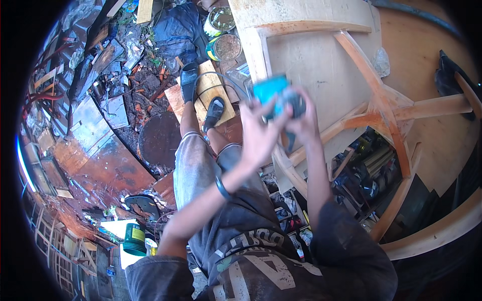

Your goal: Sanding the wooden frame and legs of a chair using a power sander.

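- Pretty clearly a rough woodworking shop you're in, kinda makeshift
- You've got a curved wooden frame (389, 108) over a pale panel (314, 62) right by you
- That teal power tool (270, 89) you're holding (blurry, can't tell the exact type) fits too
- Open cans (227, 47) near your feet, plus offcuts (145, 10) and debris (145, 95) all over the ground
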The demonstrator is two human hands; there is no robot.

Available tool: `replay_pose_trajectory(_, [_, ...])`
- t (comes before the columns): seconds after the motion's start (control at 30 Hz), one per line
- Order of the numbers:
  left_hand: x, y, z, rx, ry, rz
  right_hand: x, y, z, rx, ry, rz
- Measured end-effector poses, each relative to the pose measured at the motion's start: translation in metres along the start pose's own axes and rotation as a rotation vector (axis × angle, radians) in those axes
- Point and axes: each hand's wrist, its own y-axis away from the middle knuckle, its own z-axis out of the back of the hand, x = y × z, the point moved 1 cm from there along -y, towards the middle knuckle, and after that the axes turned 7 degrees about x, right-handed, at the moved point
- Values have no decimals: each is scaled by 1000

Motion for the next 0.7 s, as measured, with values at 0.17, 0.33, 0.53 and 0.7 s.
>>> replay_pose_trajectory(0.17, [65,93,-36,78,182,242,-60,107,8,47,234,-17])
replay_pose_trajectory(0.33, [37,60,-19,72,1,99,-37,71,0,-5,155,-61])
replay_pose_trajectory(0.53, [-68,-85,45,64,74,-282,59,-98,-17,-7,-151,68])
replay_pose_trajectory(0.7, [-81,-112,54,-17,90,-308,79,-133,-22,73,30,222])
